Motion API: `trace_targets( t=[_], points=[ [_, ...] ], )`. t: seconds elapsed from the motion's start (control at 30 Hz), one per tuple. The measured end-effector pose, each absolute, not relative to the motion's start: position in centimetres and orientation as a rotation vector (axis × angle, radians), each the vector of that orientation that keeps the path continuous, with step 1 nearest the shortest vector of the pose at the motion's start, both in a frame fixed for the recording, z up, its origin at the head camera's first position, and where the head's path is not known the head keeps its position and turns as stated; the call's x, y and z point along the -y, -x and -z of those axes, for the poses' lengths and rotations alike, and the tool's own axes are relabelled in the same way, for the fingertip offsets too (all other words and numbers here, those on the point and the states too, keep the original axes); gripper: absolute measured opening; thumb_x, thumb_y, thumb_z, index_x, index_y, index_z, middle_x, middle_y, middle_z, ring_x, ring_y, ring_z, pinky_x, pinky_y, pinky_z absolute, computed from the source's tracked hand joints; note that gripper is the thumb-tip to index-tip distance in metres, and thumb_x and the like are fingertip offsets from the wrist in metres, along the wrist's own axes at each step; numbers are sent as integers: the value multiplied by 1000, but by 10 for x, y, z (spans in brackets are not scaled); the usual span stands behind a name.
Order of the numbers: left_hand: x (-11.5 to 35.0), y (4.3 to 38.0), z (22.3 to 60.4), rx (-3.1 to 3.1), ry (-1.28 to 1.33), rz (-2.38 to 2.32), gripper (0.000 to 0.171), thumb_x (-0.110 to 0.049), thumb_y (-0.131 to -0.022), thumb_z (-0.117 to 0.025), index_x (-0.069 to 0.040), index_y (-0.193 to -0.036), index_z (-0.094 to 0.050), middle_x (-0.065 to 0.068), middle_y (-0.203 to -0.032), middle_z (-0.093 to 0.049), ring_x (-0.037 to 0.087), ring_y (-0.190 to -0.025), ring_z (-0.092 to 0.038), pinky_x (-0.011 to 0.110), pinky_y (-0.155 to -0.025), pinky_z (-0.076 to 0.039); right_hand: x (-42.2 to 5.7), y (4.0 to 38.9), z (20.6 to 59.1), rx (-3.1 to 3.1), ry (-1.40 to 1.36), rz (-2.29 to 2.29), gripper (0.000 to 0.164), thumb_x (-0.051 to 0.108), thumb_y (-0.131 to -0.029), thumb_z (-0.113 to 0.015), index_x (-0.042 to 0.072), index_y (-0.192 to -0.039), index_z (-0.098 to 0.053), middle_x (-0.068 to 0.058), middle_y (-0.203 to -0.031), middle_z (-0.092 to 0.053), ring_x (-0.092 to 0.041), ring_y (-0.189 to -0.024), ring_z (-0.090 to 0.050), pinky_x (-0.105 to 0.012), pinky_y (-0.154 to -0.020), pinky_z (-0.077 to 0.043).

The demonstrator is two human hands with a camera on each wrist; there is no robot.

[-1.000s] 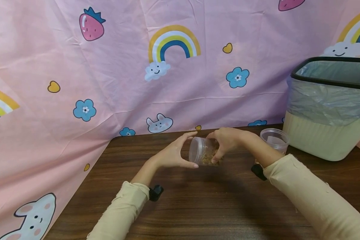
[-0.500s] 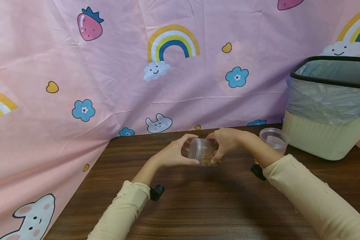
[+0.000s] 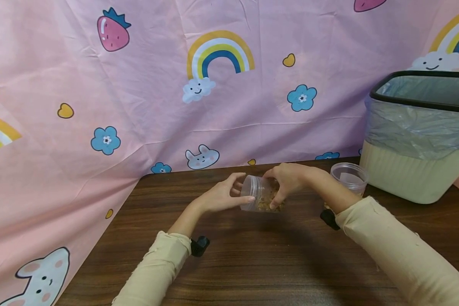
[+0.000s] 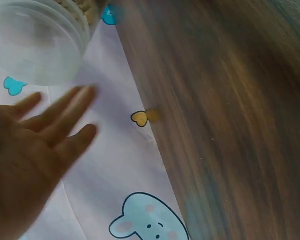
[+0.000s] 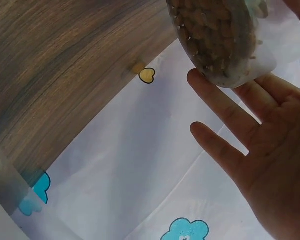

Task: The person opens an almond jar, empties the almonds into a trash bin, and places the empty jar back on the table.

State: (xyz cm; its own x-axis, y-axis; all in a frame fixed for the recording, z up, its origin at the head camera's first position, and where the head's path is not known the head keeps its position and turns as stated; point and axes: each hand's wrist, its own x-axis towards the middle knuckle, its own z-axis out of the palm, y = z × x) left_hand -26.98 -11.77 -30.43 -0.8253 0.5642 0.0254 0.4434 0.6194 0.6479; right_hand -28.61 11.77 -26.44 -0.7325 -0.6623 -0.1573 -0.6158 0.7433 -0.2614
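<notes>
A clear plastic jar [image 3: 265, 197] lies tilted on its side in the air over the table, with small brown pieces inside. My right hand [image 3: 288, 182] grips its base end, thumb in front and fingers behind. At the other end is a translucent lid [image 4: 32, 45], facing my left hand [image 3: 223, 193]. The left fingers are extended and spread beside the lid; the thumb overlaps its edge in the head view, and contact is unclear. In the right wrist view the jar's bottom [image 5: 215, 37] shows the packed pieces, with the right fingers [image 5: 225, 107] against its side.
A second clear jar [image 3: 349, 176] without a lid stands at the right, partly behind my right forearm. Beside it is a cream bin [image 3: 409, 174] with a bag liner and dark rim. A patterned pink cloth [image 3: 145, 85] hangs behind the dark wooden table [image 3: 233, 263].
The left thumb has moved up across the lid's edge, and the left fingers have shifted slightly left of the lid. The right hand keeps holding the jar in nearly the same place.
</notes>
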Motion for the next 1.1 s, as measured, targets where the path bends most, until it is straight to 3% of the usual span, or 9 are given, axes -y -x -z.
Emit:
trace_targets(
  t=[0.13, 0.3, 0.5, 0.77, 1.1],
  points=[
    [118, 272, 308, -2655, -1129, -1075, 97, -37, -66, -82, -31, -142, -23, 1, -138, -35, 14, -124, -37, 42, -99, -34, -119, 286, 264, -2703, 1002, 266, 88, 49, -66, -78, 1, -132, -45, -3, -104, -60, -16, -91, -57, -37, -78, -48],
    [114, 273, 308, -2668, -1342, -1087, 96, -26, -59, -88, -30, -137, -32, -7, -135, -34, 14, -122, -37, 39, -98, -35, -120, 286, 264, -2697, 1007, 282, 86, 48, -66, -78, 1, -131, -47, -2, -103, -60, -15, -89, -57, -36, -77, -48],
    [114, 273, 305, -2663, -1263, -1057, 83, -28, -62, -86, -30, -130, -39, -8, -128, -41, 11, -118, -42, 37, -94, -38, -120, 285, 264, -2689, 1017, 300, 84, 47, -66, -78, 1, -130, -48, -1, -102, -60, -15, -89, -57, -35, -77, -48],
    [117, 273, 301, -2609, -1027, -1082, 72, -39, -69, -79, -37, -129, -37, 0, -122, -50, 14, -113, -49, 43, -90, -42, -119, 285, 264, -2691, 1014, 286, 84, 48, -65, -79, 2, -129, -49, 0, -101, -61, -14, -87, -57, -35, -76, -48],
    [123, 274, 303, -2620, -910, -1149, 68, -36, -72, -77, -20, -128, -41, 0, -123, -49, 17, -111, -52, 37, -92, -43, -122, 286, 265, -2691, 994, 280, 87, 49, -66, -78, 1, -131, -46, -1, -102, -60, -14, -88, -57, -35, -78, -48]
  ],
)
